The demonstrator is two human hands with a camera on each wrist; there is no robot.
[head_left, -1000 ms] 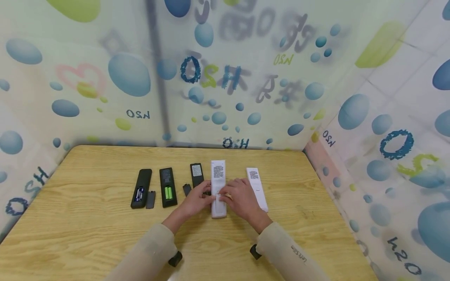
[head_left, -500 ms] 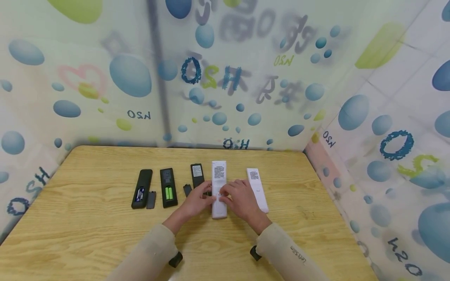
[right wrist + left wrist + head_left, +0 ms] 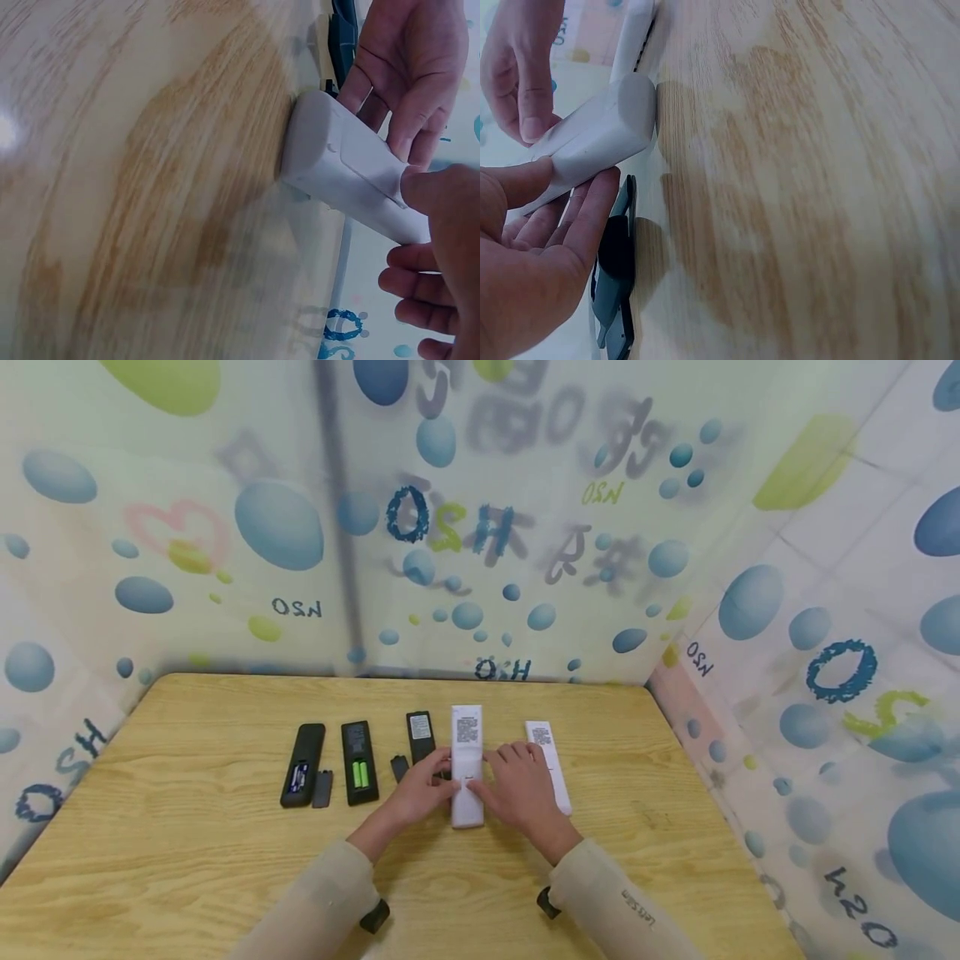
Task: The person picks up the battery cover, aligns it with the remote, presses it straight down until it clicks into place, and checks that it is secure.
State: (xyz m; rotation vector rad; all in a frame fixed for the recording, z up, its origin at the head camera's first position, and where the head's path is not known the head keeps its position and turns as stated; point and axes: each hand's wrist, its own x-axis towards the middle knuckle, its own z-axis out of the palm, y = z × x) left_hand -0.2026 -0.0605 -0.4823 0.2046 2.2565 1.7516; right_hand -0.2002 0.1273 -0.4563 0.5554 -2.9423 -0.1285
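A white remote control (image 3: 467,733) lies back side up between both hands, its label at the far end. My left hand (image 3: 417,789) grips its left side, thumb on the back face and fingers underneath, as the left wrist view shows. From the right, my right hand (image 3: 520,785) holds it with the thumb on the battery cover (image 3: 367,154) and the fingers at the far side. The cover sits in its place on the back, its seam showing in the right wrist view. The near end of the remote is close over the table.
Left on the wooden table (image 3: 187,860) lie a black remote (image 3: 304,747) beside its loose cover (image 3: 322,788) and another black remote (image 3: 357,739) with green batteries. A third black remote (image 3: 421,735) and small cover (image 3: 400,767) are near my left hand. Another white remote (image 3: 546,752) lies right.
My right fingers have moved from pinching over the battery cover to the remote's right side, while the thumb stays on the back. The left hand keeps its grip.
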